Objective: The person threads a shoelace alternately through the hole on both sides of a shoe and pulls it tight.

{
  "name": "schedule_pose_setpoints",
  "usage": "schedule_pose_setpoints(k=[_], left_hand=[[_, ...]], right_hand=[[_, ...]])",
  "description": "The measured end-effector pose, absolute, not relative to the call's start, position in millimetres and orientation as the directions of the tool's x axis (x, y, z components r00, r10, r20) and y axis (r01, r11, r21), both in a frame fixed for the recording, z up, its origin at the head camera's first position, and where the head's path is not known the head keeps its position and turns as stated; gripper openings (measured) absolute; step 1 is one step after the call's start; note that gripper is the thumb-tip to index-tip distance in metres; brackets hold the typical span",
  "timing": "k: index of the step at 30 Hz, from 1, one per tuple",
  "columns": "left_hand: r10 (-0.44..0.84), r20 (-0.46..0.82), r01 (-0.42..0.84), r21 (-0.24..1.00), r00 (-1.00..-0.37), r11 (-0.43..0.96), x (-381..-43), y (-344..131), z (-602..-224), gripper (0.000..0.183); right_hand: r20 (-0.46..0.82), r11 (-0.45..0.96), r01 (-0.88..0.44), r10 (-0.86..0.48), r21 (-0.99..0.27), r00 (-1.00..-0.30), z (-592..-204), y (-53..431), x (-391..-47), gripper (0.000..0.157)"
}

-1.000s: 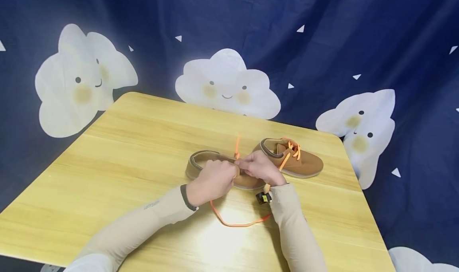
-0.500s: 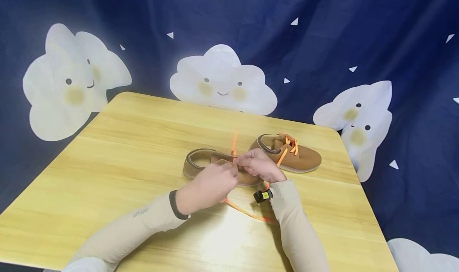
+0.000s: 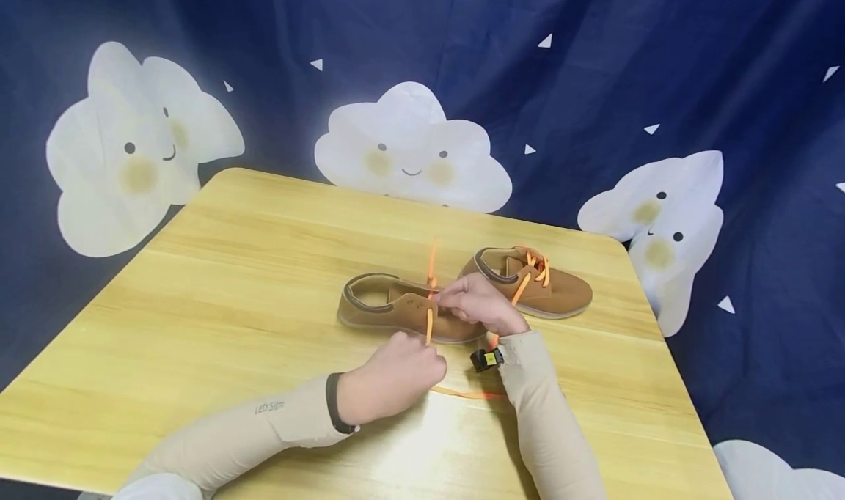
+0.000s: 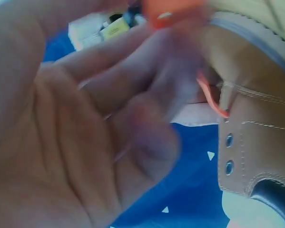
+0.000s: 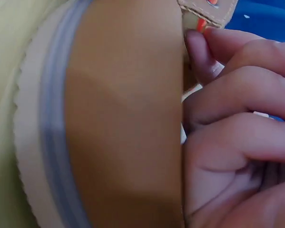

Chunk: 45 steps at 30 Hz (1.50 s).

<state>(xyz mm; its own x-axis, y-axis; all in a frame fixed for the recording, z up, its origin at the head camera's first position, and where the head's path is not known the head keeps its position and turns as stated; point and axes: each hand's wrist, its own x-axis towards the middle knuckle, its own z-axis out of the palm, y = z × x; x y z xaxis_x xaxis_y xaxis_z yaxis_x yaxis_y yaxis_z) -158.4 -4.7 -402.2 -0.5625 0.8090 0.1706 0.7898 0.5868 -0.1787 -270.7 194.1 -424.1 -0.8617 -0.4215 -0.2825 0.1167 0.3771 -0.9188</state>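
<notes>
A brown low shoe (image 3: 378, 317) with a half-threaded orange shoelace (image 3: 429, 325) sits on the table, toe to the right. My left hand (image 3: 396, 379) is just in front of the shoe, pinching the lace, which runs taut from an eyelet down to the fingers. In the left wrist view, lace shows through one eyelet of the side flap (image 4: 256, 142), and two other eyelets on it stand bare. My right hand (image 3: 478, 306) reaches over the shoe's front. Its thumb and forefinger pinch at the orange lace by the opening, as the right wrist view shows.
Behind and to the right stands a second brown shoe (image 3: 568, 295), with orange lace through its eyelets. A loose stretch of lace lies on the wooden table (image 3: 264, 265) between my wrists. A dark blue curtain (image 3: 277, 31) with white clouds hangs beyond the table.
My left hand has drawn back from the shoe's eyelets toward me, pulling lace out straight and uncovering the side flap. My right hand has stayed at the shoe's opening.
</notes>
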Motion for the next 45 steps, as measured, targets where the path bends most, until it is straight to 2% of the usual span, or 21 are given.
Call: schedule_pose_setpoints(k=[3, 7, 9, 12, 15, 17, 19, 21, 23, 26, 29, 32, 35, 37, 39, 42, 45], left_hand=[[0.804, 0.048, 0.799, -0.097, -0.592, 0.594, -159.5, -10.4, -391.7, 0.016], [0.778, -0.042, 0.776, 0.059, -0.627, 0.628, -169.3, -21.6, -374.0, 0.026], [0.759, 0.02, 0.756, 0.107, -0.651, 0.645, -179.3, -28.6, -365.8, 0.024], [0.703, 0.157, 0.72, 0.143, -0.693, 0.679, -198.6, -39.5, -360.0, 0.023], [0.654, 0.216, 0.685, 0.126, -0.725, 0.717, -217.7, -49.0, -364.2, 0.036], [0.651, 0.173, 0.673, 0.142, -0.739, 0.726, -227.6, -53.7, -371.1, 0.059], [0.666, 0.12, 0.676, 0.155, -0.737, 0.72, -235.3, -56.1, -378.9, 0.073], [0.678, 0.072, 0.679, 0.177, -0.731, 0.713, -240.1, -56.9, -384.8, 0.08], [0.688, 0.039, 0.681, 0.194, -0.725, 0.706, -243.0, -57.0, -388.3, 0.08], [0.687, 0.022, 0.675, 0.217, -0.726, 0.706, -246.3, -56.2, -389.9, 0.077], [0.687, 0.023, 0.672, 0.232, -0.726, 0.703, -248.9, -56.0, -390.8, 0.072], [0.684, 0.012, 0.666, 0.243, -0.729, 0.705, -249.9, -56.8, -392.0, 0.066], [0.683, 0.0, 0.661, 0.25, -0.731, 0.708, -250.1, -58.2, -393.3, 0.065], [0.683, 0.008, 0.665, 0.24, -0.73, 0.708, -250.5, -58.6, -393.6, 0.064], [0.684, 0.015, 0.67, 0.223, -0.729, 0.708, -250.8, -59.0, -393.2, 0.063], [0.686, 0.02, 0.676, 0.197, -0.727, 0.71, -250.9, -58.9, -392.9, 0.063], [0.689, 0.004, 0.677, 0.194, -0.725, 0.71, -249.9, -58.9, -392.1, 0.071]], right_hand=[[-0.27, 0.406, 0.11, -0.36, -0.907, -0.893, -419.0, 194.7, -269.9, 0.022], [-0.148, 0.495, 0.024, -0.214, -0.869, -0.966, -411.6, 193.1, -269.8, 0.023], [-0.058, 0.562, -0.047, -0.167, -0.825, -0.984, -407.0, 188.9, -272.1, 0.024], [0.011, 0.679, -0.148, -0.203, -0.719, -0.979, -398.8, 177.0, -279.0, 0.026], [-0.047, 0.781, -0.193, -0.273, -0.594, -0.961, -393.1, 163.6, -289.4, 0.027], [-0.118, 0.822, -0.183, -0.289, -0.54, -0.95, -393.0, 157.2, -296.6, 0.028], [-0.189, 0.814, -0.135, -0.288, -0.565, -0.939, -396.6, 153.9, -303.2, 0.034], [-0.247, 0.766, -0.056, -0.275, -0.64, -0.929, -401.4, 153.2, -307.4, 0.046], [-0.269, 0.678, 0.034, -0.245, -0.735, -0.932, -407.0, 154.0, -310.2, 0.06], [-0.277, 0.436, 0.176, -0.178, -0.882, -0.944, -413.3, 155.8, -311.6, 0.07], [-0.274, 0.154, 0.254, -0.132, -0.955, -0.953, -417.4, 157.2, -311.9, 0.073], [-0.301, -0.065, 0.312, -0.143, -0.948, -0.943, -418.2, 157.4, -308.4, 0.069], [-0.319, -0.254, 0.357, -0.179, -0.899, -0.93, -416.9, 156.4, -303.4, 0.039], [-0.318, -0.313, 0.37, -0.204, -0.875, -0.926, -415.7, 154.7, -300.3, 0.029], [-0.309, -0.346, 0.369, -0.218, -0.862, -0.926, -416.3, 152.7, -298.8, 0.031], [-0.306, -0.282, 0.359, -0.215, -0.89, -0.928, -420.3, 149.9, -298.2, 0.059], [-0.309, -0.149, 0.344, -0.214, -0.927, -0.927, -426.6, 149.3, -299.7, 0.072]])
